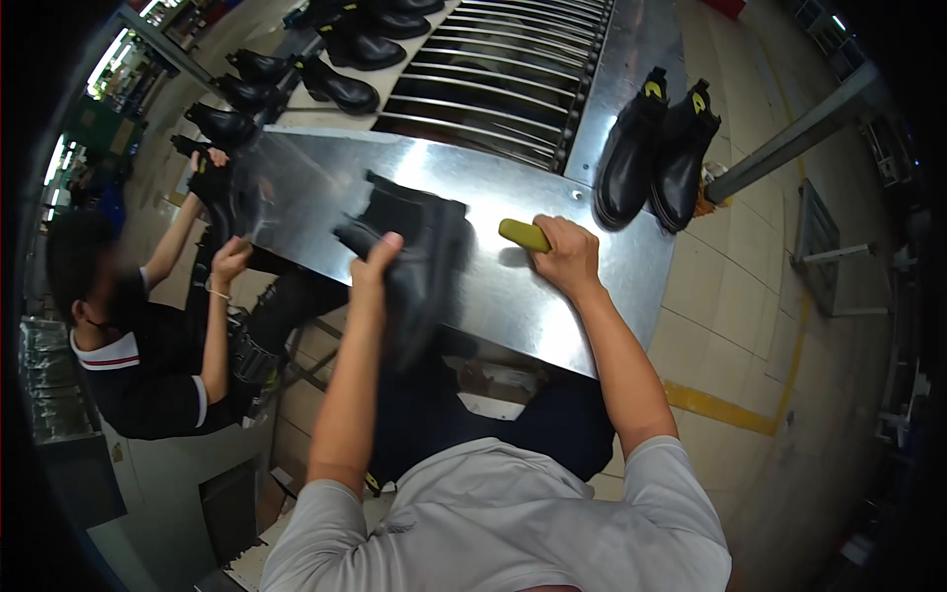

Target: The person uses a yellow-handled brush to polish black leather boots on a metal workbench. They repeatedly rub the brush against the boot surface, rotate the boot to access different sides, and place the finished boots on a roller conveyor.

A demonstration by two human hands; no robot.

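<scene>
A black ankle boot (424,257), smeared by motion, is held up over the metal table by my left hand (373,274). That hand's thumb lies on the boot's side, and its other fingers are hidden behind it. To the right, my right hand (570,255) is closed round a yellow-green object (524,236) with a rounded end, perhaps a handle; the rest of it is hidden in my fist. A gap of bare metal separates it from the boot. Beyond my right hand, a pair of black boots (653,148) with yellow-lined tops stands at the table's right edge.
The shiny metal table (306,187) meets a conveyor of metal rollers (493,84) at its far side. More black boots (340,84) line the far left. At my left a seated co-worker (148,335) handles another black boot (219,192). A metal post (789,133) slants at the right.
</scene>
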